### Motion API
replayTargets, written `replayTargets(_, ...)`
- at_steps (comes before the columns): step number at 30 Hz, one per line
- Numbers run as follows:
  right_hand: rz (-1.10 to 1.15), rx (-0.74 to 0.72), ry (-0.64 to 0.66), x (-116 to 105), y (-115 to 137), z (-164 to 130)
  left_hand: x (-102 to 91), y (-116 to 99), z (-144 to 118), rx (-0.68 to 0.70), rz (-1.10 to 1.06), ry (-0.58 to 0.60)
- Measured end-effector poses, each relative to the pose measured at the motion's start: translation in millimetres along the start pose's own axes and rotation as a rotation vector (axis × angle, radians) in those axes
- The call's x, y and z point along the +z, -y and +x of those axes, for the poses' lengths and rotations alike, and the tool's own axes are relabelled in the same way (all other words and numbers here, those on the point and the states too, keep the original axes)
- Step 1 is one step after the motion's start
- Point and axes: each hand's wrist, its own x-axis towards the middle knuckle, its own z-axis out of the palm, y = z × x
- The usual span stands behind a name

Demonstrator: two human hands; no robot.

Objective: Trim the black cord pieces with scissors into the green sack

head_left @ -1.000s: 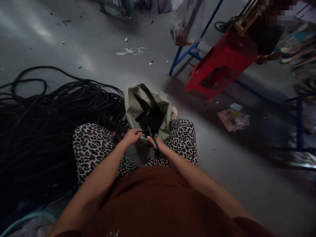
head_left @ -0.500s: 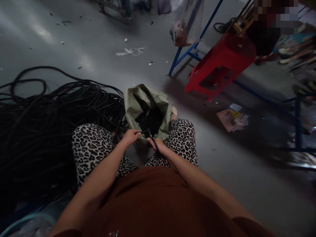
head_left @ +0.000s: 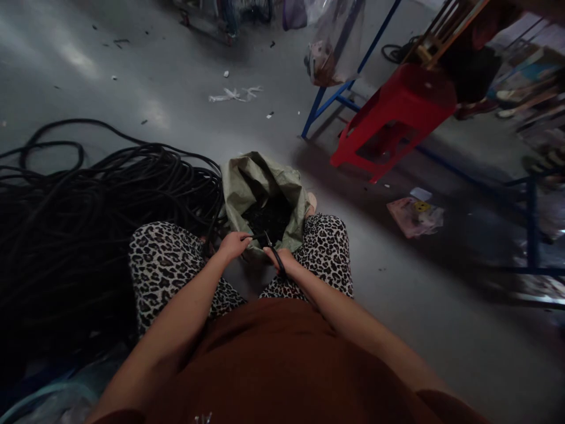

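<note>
Cord [head_left: 258, 236], thin and black, is pinched in the left grip [head_left: 233, 245], its end near the metal blades of the scissors [head_left: 276, 257]; whether they touch is unclear. The right grip [head_left: 289, 263] is closed round the dark, curved handles. Both are at the near rim of a crinkled, green-grey sack [head_left: 238, 203] holding black scraps [head_left: 272, 217]. Looping black coils [head_left: 110, 188] heap on the smooth floor [head_left: 185, 109] leftward.

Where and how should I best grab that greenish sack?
Probably pinch the far rim of the sack from above: its mouth opens upward with loose, folded fabric there, while the left hand and the right hand with scissors crowd the near edge.
</note>
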Motion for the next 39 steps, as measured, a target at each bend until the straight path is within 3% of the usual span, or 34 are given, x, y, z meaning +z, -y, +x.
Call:
replayTargets(11, 0.089, 0.047, -0.006, 0.4, -2.9, 6.4, -1.3, 0.3, 0.2, -0.122, -0.122, -0.053)
replayTargets(18, 0.174, -0.012, 0.099, 7.7, -9.1, 10.8, -6.3, -2.5, -0.8, -0.149, -0.159, -0.062)
replayTargets(23, 0.082, -0.111, 0.129, 10.3, -15.5, 15.4, -4.1, -4.7, -0.9, -0.111, -0.148, -0.040)
replayTargets(39, 0.034, -0.128, 0.118, 8.5, -12.4, 15.3, 2.5, -0.9, -1.3, 0.012, -0.184, 0.082)
